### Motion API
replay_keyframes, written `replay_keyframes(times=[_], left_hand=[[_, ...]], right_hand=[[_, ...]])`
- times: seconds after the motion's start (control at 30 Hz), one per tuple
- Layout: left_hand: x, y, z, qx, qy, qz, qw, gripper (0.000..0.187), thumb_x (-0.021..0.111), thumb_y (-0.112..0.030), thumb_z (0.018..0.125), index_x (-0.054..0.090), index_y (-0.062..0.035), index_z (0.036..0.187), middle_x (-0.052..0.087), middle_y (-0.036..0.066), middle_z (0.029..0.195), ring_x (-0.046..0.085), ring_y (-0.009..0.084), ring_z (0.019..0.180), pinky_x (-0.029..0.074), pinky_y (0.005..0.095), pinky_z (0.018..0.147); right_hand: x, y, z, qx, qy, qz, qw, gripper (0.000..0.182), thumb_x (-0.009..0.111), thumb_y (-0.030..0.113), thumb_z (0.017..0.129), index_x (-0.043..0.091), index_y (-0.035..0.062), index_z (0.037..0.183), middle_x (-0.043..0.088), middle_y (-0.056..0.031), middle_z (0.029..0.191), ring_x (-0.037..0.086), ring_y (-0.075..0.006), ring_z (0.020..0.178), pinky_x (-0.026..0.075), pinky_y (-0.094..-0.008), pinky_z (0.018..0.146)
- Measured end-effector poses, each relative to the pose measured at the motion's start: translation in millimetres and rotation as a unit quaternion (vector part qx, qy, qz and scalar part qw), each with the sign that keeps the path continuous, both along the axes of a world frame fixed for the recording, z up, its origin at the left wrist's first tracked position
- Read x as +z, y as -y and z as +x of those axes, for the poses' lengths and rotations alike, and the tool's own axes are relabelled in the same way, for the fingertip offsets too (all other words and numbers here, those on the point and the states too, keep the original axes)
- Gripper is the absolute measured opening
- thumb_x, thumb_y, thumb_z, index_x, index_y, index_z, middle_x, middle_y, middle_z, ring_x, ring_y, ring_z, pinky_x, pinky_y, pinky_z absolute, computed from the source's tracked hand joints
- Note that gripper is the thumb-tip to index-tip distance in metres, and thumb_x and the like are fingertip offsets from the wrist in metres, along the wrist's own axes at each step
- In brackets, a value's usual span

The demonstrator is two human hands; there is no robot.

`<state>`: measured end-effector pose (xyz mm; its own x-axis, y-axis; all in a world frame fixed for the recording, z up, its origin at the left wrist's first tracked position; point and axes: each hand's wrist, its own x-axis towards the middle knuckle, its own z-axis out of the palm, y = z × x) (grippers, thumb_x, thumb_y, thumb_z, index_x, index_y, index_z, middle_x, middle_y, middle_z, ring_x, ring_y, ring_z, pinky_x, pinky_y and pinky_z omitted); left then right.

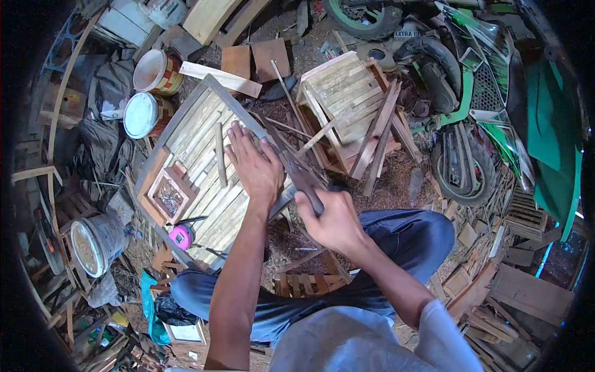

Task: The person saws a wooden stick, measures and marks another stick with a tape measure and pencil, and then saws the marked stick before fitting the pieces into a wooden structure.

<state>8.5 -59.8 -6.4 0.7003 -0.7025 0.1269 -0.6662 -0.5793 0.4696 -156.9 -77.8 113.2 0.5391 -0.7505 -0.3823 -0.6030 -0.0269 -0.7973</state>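
Note:
My left hand (255,167) lies palm down on a slatted wooden tabletop (214,214) with a grey frame, fingers stretched out near its right edge. My right hand (334,220) is wrapped round the dark handle of a handsaw (297,172). The saw's blade points away from me along that edge, just right of my left fingers. A narrow wooden stick (220,155) rests on the slats left of my left hand. Toward the tabletop's left side sit a square wooden box (167,194) of small metal bits and a pink tape measure (181,237).
A slatted wooden piece (353,99) with loose strips on it stands at the far right of the tabletop. Beyond it is a green motorbike (462,102). Paint buckets (141,116) and a pale bucket (93,248) stand left. Wood scraps (483,322) cover the ground.

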Motion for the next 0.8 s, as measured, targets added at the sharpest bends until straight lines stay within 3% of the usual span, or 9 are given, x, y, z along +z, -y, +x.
replay_keyframes(times=[0.03, 0.1, 0.13, 0.23, 0.3, 0.33, 0.37, 0.6, 0.8], left_hand=[[3.2, -1.6, 2.1, 0.002, -0.001, 0.006, 1.0, 0.047, 0.042, -0.022, 0.096, 0.045, 0.0097, 0.131, 0.024, 0.022, 0.156, 0.015, 0.0363, 0.147, 0.009, 0.0512, 0.119], [5.5, 0.9, 0.9, 0.006, -0.008, 0.013, 1.0, 0.049, 0.041, -0.023, 0.097, 0.044, 0.0102, 0.133, 0.024, 0.022, 0.156, 0.015, 0.0356, 0.147, 0.008, 0.0507, 0.12], [5.3, 0.6, -0.4, 0.007, -0.011, 0.018, 1.0, 0.05, 0.04, -0.024, 0.097, 0.043, 0.0103, 0.133, 0.024, 0.022, 0.156, 0.015, 0.0355, 0.148, 0.008, 0.0504, 0.12], [0.8, -2.4, 3.4, 0.01, 0.017, 0.024, 1.0, 0.052, 0.039, -0.024, 0.097, 0.043, 0.0106, 0.135, 0.024, 0.022, 0.156, 0.016, 0.0351, 0.147, 0.009, 0.0498, 0.12], [-2.2, -2.8, -2.3, 0.002, 0.018, 0.013, 1.0, 0.051, 0.04, -0.023, 0.097, 0.042, 0.0103, 0.135, 0.024, 0.022, 0.156, 0.016, 0.0354, 0.147, 0.009, 0.0498, 0.12], [-1.1, -4.7, -2.4, -0.001, 0.012, -0.003, 1.0, 0.049, 0.041, -0.021, 0.097, 0.042, 0.0098, 0.135, 0.024, 0.022, 0.156, 0.016, 0.0361, 0.147, 0.009, 0.05, 0.12], [-0.6, -1.9, -0.3, 0.0, 0.009, 0.002, 1.0, 0.048, 0.042, -0.02, 0.096, 0.042, 0.0097, 0.134, 0.024, 0.022, 0.156, 0.017, 0.0363, 0.147, 0.009, 0.05, 0.12], [1.6, -2.6, -1.9, 0.001, -0.003, 0.028, 1.0, 0.051, 0.04, -0.024, 0.097, 0.043, 0.0113, 0.134, 0.024, 0.023, 0.156, 0.016, 0.0368, 0.147, 0.008, 0.051, 0.12], [7.1, 0.2, 1.6, 0.003, -0.019, 0.006, 1.0, 0.05, 0.04, -0.023, 0.097, 0.044, 0.0125, 0.132, 0.024, 0.022, 0.156, 0.015, 0.0361, 0.147, 0.008, 0.0513, 0.12]], right_hand=[[1.0, -3.5, -6.0, 0.012, 0.006, -0.016, 1.0, 0.027, 0.063, 0.022, 0.092, 0.063, -0.0006, 0.078, 0.045, -0.0162, 0.054, 0.052, -0.0211, 0.043, 0.041, -0.0351, 0.046], [26.6, -23.2, -47.7, 0.027, 0.06, -0.065, 0.996, 0.021, 0.061, 0.02, 0.092, 0.067, 0.0009, 0.089, 0.047, -0.0146, 0.054, 0.055, -0.0215, 0.044, 0.042, -0.0337, 0.047], [60.5, -37.3, -70.6, 0.011, 0.023, -0.02, 0.999, 0.019, 0.06, 0.018, 0.092, 0.068, 0.0017, 0.098, 0.05, -0.0146, 0.055, 0.057, -0.0232, 0.045, 0.043, -0.0338, 0.048], [80.5, -42.4, -71.2, -0.004, 0.03, -0.014, 0.999, 0.028, 0.057, 0.014, 0.092, 0.065, 0.0026, 0.116, 0.055, -0.0148, 0.056, 0.059, -0.0255, 0.046, 0.046, -0.0345, 0.049], [61.6, -32.5, -58.0, 0.032, -0.021, 0.021, 0.999, 0.029, 0.061, 0.018, 0.09, 0.065, -0.0011, 0.111, 0.067, -0.0234, 0.09, 0.068, -0.0366, 0.067, 0.052, -0.0431, 0.059], [18.9, -25.6, -38.4, 0.018, 0.029, -0.012, 0.999, 0.024, 0.061, 0.023, 0.092, 0.069, 0.001, 0.093, 0.053, -0.0179, 0.056, 0.057, -0.025, 0.045, 0.045, -0.0366, 0.048], [4.8, -7.2, -8.3, 0.001, 0.008, 0.023, 1.0, 0.033, 0.061, 0.029, 0.093, 0.064, 0.0018, 0.074, 0.061, -0.0232, 0.069, 0.063, -0.0395, 0.06, 0.047, -0.0434, 0.051], [74.9, -35.0, -70.8, -0.013, -0.01, 0.062, 0.998, 0.032, 0.061, 0.026, 0.092, 0.062, -0.0008, 0.075, 0.058, -0.0227, 0.064, 0.061, -0.0378, 0.056, 0.047, -0.0431, 0.052], [34.7, -12.0, -37.8, 0.0, -0.004, 0.056, 0.998, 0.037, 0.061, 0.027, 0.094, 0.059, -0.001, 0.069, 0.047, -0.0186, 0.053, 0.044, -0.0267, 0.043, 0.042, -0.0381, 0.047]])
